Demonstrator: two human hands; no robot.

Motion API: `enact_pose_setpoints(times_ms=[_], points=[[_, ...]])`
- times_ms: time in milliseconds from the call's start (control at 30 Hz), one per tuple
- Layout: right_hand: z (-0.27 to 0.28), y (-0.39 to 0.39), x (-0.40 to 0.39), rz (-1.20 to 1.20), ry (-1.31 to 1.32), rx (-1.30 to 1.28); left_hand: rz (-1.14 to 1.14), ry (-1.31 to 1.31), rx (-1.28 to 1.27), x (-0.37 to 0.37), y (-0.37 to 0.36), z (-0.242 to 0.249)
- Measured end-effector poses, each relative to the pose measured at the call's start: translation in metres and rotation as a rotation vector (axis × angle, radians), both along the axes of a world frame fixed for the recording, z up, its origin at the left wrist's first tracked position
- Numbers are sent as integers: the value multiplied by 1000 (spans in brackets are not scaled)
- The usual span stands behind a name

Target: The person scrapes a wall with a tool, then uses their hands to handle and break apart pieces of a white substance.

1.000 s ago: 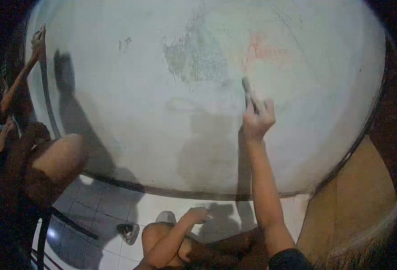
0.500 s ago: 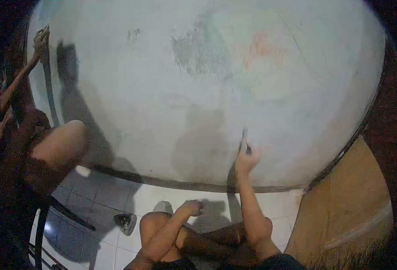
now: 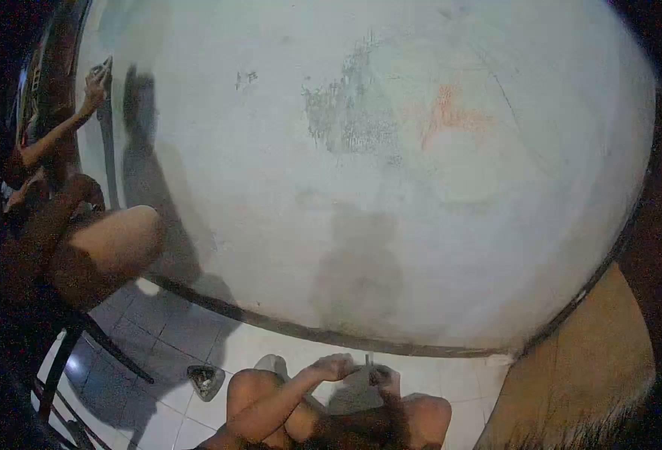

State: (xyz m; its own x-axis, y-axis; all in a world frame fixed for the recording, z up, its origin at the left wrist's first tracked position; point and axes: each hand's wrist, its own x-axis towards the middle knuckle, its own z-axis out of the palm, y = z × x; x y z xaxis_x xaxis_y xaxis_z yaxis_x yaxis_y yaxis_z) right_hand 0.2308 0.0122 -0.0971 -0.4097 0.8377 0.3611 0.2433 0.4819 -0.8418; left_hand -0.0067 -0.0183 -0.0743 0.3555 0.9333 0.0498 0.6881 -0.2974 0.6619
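Note:
Low in front of my crossed legs, my right hand (image 3: 389,382) is closed around a small thin tool. The tool (image 3: 369,361) has a narrow light tip pointing up; its exact kind is too small to make out. Close beside it on the left is my left hand (image 3: 335,367), its fingers curled in; whatever they may hold is hidden. Beyond both hands stands a whitish wall (image 3: 233,187) with a worn grey patch (image 3: 353,112) and orange-red marks (image 3: 451,112).
At the left sits another person, whose raised hand (image 3: 98,82) is at the wall. A small tray-like container (image 3: 206,381) with dark contents rests on the tiled floor (image 3: 162,322). A brown board (image 3: 571,360) is at the right, and dark chair legs (image 3: 113,349) stand at lower left.
My right hand has come down from the wall with the tool, to beside my left hand. The view has tilted slightly, so the wall's marks sit lower and further right.

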Motion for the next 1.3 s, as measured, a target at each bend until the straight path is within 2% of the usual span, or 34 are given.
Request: enact_pose_setpoints(times_ms=[33, 100, 133, 200, 233, 267, 333, 367, 400, 433, 467, 500, 533, 567, 633, 800, 833, 900, 933, 1000, 1033, 1067, 1133, 1167, 1300], points=[[37, -16, -19, 14, 3, 2, 14, 3, 2, 2, 0, 9], [73, -37, -43, -207, 75, -373, -1, -363, 59, 11, -11, 41], [63, -36, -43, -199, 77, -388, 10, -358, 46, 14, -5, 27], [37, -29, -46, -150, 142, -306, 143, -467, -367, 17, 11, 1], [65, -39, -46, -215, 22, -517, 169, -522, -474, 18, 12, 13], [60, -37, -48, -203, 26, -527, 182, -517, -479, 16, 7, 25], [40, -31, -47, -175, 303, -353, 168, -758, -449, 17, 2, 34], [33, -25, -46, -168, 303, -356, 165, -718, -474, 17, 2, 43], [30, -22, -45, -193, 198, -484, 180, -720, -477, 19, 2, 46], [26, -21, -44, -217, 87, -611, 218, -801, -534, 22, 1, 48], [24, -20, -42, -205, 83, -616, 256, -881, -583, 21, 0, 52], [32, -23, -43, -237, 108, -618, 115, -1040, -551, 16, 4, 27], [36, -23, -43, -273, 135, -619, 124, -1040, -547, 14, 5, 26], [4, -12, -32, -265, 136, -622, 120, -934, -573, 13, 7, 25], [-76, 12, -3, -269, -240, -434, 110, -830, -599, 17, 9, 26], [-80, -5, 11, -214, -137, -482, 162, -858, -539, 23, 7, 19], [-55, 2, -14, -198, -115, -491, 164, -867, -533, 23, 9, 21], [-43, -2, -21, -167, -70, -511, 117, -664, -502, 23, 11, 24], [-37, -5, -26, -151, -47, -522, 120, -671, -496, 24, 12, 10], [-28, -15, -23, -124, -1, -544, 112, -575, -198, 28, 7, 0], [-18, -12, -20, -111, 23, -557, 175, -722, -549, 23, 9, 6], [-12, -10, -25, -100, 49, -571, 175, -725, -548, 23, 9, 10], [-4, -23, -36, -83, 102, -589, 224, -459, -549, 26, 13, 14], [-7, -26, -26, -69, 125, -596, 156, -673, -398, 25, 14, -21], [18, -26, -26, -23, 248, -635, 98, -663, -412, 22, 25, -29]])
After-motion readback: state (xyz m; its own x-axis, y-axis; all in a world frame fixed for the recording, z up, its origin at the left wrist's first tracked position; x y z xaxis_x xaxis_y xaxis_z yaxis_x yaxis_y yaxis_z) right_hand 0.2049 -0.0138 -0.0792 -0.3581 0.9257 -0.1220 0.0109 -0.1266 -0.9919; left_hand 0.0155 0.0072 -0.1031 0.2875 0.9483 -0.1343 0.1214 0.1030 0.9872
